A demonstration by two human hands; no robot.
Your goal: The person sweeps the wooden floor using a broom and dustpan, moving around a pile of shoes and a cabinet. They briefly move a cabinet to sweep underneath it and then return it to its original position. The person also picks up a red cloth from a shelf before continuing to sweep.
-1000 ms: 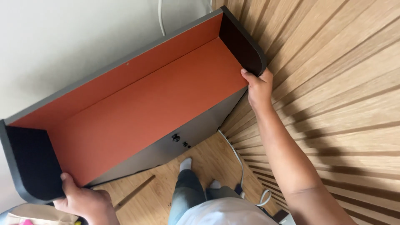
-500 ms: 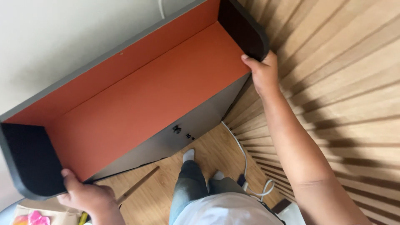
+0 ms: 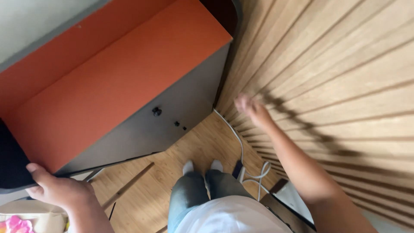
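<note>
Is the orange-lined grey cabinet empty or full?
Empty as far as visible: the orange-lined grey cabinet shows only bare orange panels; its dark left end, by the left hand, stays unclear.

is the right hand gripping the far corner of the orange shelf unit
No, the right hand hangs blurred in the air beside the slatted wood wall, apart from the orange shelf unit, while the left hand grips its near dark end.

Bare forearms, white shirt, grey-blue jeans, 2 white socks

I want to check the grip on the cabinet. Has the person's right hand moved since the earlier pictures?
Yes. The right hand has let go of the orange-lined grey cabinet's dark right end and now hangs lower, free, before the wooden slat wall.
</note>
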